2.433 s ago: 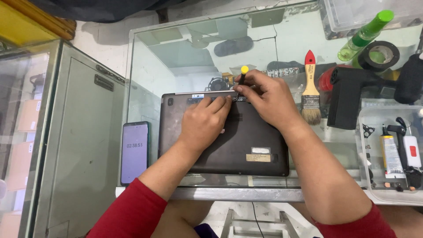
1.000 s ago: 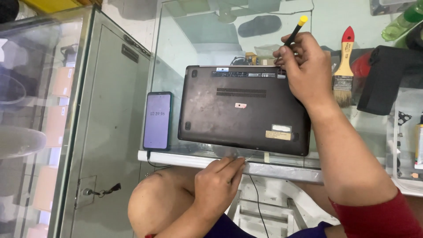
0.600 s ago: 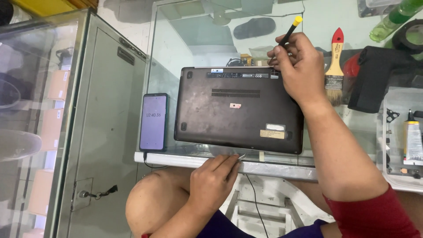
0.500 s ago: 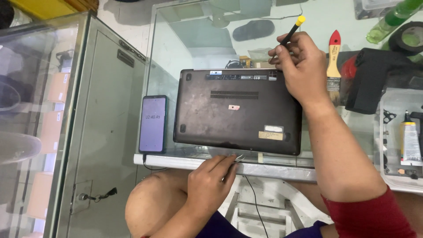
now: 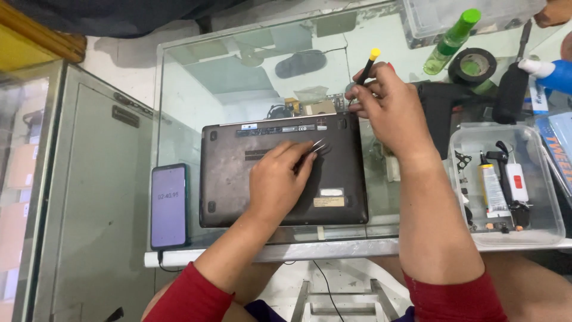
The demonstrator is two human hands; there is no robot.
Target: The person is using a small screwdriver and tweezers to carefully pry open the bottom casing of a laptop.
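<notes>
- Laptop: lies bottom-up on the glass table, near edge close to the table's front rim, hinge side far.
- Left hand: rests on the middle of the laptop's underside, fingers curled round a pair of metal tweezers, tips pointing toward the far right corner.
- Right hand: closed round a black screwdriver with a yellow cap, held nearly upright just beyond the laptop's far right corner; tip hidden behind the fingers, so cannot tell whether seated in a screw.
- Phone: flat on the glass just left of the laptop, screen lit, cable running off the near edge.
- Clear plastic tray: right of the laptop, holding a glue tube and small bits.
- Green spray bottle and roll of black tape: far right, well apart from the work.

Doing this step well, by judgement:
- Keep the driver square to the screw head and press down before turning, to avoid stripping.
- Keep the left palm's weight on the case so nothing slides on the glass.
- Bring the tweezer tips beside the screw hole, ready to lift a loose screw.
- Drop lifted screws in the tray rather than on bare glass, where rolling off seems likely.
</notes>
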